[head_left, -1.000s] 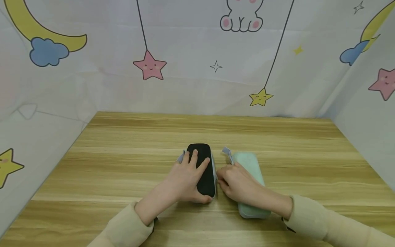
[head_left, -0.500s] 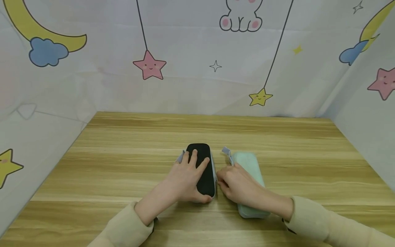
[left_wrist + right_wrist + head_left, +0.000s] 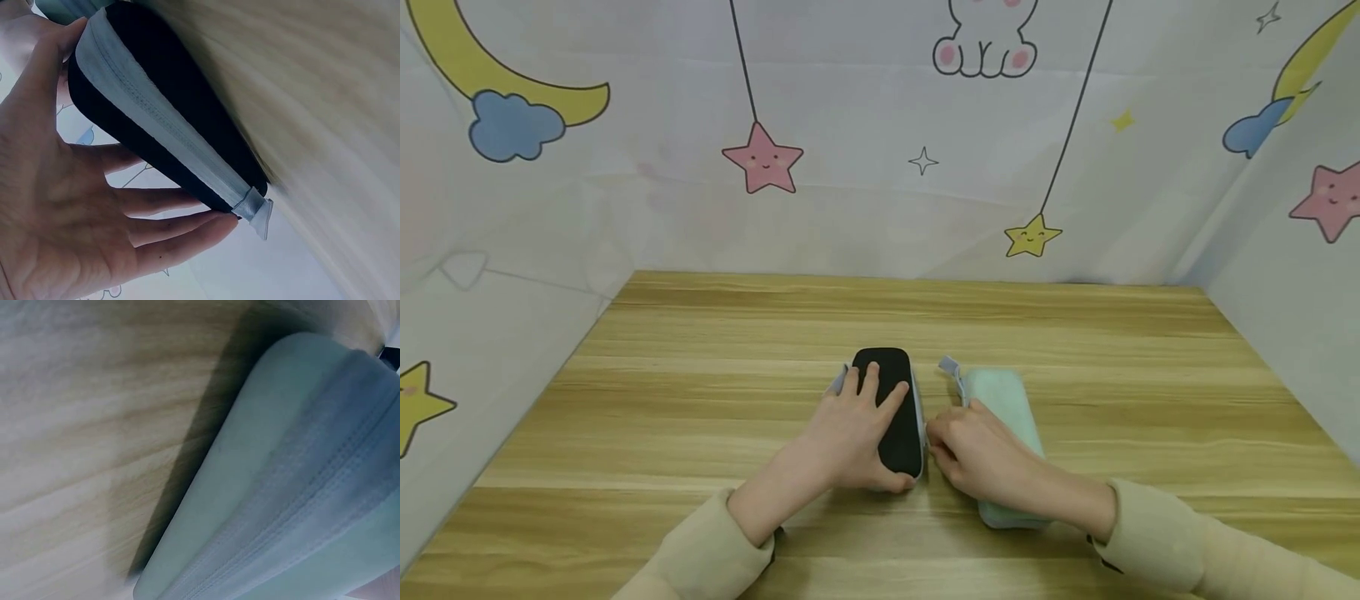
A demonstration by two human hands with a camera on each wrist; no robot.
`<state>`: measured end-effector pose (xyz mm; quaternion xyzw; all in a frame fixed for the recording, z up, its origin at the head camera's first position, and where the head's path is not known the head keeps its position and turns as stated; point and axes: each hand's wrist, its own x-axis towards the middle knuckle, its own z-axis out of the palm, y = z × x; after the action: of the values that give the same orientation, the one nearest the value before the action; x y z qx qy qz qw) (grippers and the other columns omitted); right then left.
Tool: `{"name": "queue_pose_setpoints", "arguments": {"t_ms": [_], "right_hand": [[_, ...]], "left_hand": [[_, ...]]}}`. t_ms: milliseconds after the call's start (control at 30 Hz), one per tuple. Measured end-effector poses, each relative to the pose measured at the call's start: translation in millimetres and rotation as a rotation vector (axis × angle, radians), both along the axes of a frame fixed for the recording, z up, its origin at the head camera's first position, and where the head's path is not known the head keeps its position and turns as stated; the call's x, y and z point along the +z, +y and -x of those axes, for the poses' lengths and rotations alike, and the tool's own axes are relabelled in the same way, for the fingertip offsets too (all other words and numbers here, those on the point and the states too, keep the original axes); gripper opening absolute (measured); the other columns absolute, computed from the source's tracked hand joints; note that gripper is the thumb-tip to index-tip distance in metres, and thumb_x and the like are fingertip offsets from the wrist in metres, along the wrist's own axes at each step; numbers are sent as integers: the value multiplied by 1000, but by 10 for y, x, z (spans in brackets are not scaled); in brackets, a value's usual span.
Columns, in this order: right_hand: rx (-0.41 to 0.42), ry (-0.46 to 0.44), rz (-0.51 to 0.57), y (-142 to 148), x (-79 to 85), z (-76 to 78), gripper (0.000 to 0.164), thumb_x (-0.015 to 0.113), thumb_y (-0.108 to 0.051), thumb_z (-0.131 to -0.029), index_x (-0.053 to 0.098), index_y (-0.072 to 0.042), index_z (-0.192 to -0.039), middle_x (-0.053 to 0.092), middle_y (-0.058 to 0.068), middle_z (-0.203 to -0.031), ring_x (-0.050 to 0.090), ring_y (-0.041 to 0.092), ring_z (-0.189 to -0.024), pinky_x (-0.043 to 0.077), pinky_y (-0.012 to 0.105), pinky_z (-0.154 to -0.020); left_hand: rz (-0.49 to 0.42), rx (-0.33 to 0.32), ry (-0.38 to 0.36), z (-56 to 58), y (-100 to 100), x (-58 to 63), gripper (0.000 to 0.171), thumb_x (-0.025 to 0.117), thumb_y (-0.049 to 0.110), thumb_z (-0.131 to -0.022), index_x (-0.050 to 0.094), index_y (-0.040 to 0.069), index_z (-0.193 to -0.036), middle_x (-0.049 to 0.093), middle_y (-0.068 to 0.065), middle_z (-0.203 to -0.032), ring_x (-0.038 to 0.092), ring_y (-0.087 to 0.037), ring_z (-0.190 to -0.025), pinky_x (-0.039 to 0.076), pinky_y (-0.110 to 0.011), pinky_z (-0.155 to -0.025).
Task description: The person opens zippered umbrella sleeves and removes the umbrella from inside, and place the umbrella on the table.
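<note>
In the head view a black zip case [image 3: 899, 442] lies on the table, edged by a grey zipper band [image 3: 150, 106] seen in the left wrist view. My left hand [image 3: 853, 437] rests spread over its top, fingers nearly straight, thumb at the near end. At the case's right side my right hand [image 3: 973, 446] has its fingers curled and pinches what seems to be the zipper pull, mostly hidden by the fingertips. Beneath the right forearm sits a mint green zip case [image 3: 1000, 392], partly covered; the right wrist view shows its grey-blue zipper band [image 3: 312, 487].
A fabric tab [image 3: 837, 380] sticks out left of the black case, and another tab [image 3: 951, 367] from the mint case's far left corner. The wood-grain table [image 3: 737, 333] is bounded by a printed cloth backdrop [image 3: 865, 217] behind and at both sides.
Hardly anything differs. Both hands and both cases keep their places, with only a slight shift of the right forearm and sleeve.
</note>
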<state>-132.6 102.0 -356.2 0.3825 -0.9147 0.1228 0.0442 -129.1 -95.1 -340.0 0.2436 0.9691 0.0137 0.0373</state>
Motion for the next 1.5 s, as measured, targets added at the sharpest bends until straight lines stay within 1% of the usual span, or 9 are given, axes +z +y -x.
{"name": "queue_pose_setpoints", "arguments": {"t_ms": [100,233,367,433,500,700,833,1233,1500], "right_hand": [[0,6,-4,7,-11,6,26,72,-11,-81,54,-19,-64,48,-12,-61,36,1,-57,24,20,-62],[2,6,2,10,-36,23,24,72,-13,-82,56,-20,-65,50,-13,-62,38,0,-59,25,20,-63],[4,0,11,13,-49,33,20,72,-13,-82,59,-20,-68,55,-13,-65,42,0,-61,26,20,-64],[2,-3,11,9,-54,35,17,72,-13,-82,62,-19,-70,58,-12,-67,46,1,-63,27,20,-64],[-3,-9,4,4,-52,36,14,72,-13,-82,63,-19,-72,60,-11,-68,49,2,-64,28,21,-64],[-10,-12,-12,-23,-47,38,13,71,-12,-82,63,-17,-72,60,-8,-69,51,4,-65,29,22,-64],[-14,-12,-12,-21,-59,41,13,72,-12,-81,64,-17,-73,61,-8,-69,52,5,-66,28,21,-64],[-9,3,6,0,-47,42,11,72,-12,-81,66,-17,-75,61,-8,-71,51,4,-67,27,21,-64],[-17,11,32,24,-46,51,10,72,-10,-81,67,-17,-75,61,-9,-71,47,3,-64,26,21,-64]], "left_hand": [[-34,-17,-29,20,-33,6,108,67,76,-65,35,18,-150,32,-28,-151,35,-50,-136,41,-59,-103],[-136,-67,-153,95,-167,84,102,72,72,-65,36,25,-149,25,-19,-157,24,-41,-145,32,-62,-109],[-197,-201,-220,215,-301,199,74,75,38,-78,43,29,-145,26,-5,-159,20,-25,-149,30,-59,-111],[-174,-268,-191,270,-328,232,71,70,16,-78,46,28,-143,30,-3,-158,22,-23,-149,32,-58,-110],[-119,-304,-135,318,-324,232,72,68,8,-77,46,28,-143,32,-4,-157,25,-23,-148,34,-57,-109],[193,-372,42,412,-218,130,76,76,23,-82,38,35,-147,29,0,-158,24,-21,-148,35,-53,-110],[307,-410,117,440,-176,64,77,76,23,-82,37,38,-147,28,4,-159,23,-17,-149,39,-50,-109],[264,-399,107,477,-159,54,74,78,20,-80,42,37,-143,33,4,-157,29,-20,-146,40,-53,-106],[223,-389,125,478,-177,50,74,81,30,-77,45,35,-141,39,3,-153,34,-22,-144,41,-53,-105]]}}
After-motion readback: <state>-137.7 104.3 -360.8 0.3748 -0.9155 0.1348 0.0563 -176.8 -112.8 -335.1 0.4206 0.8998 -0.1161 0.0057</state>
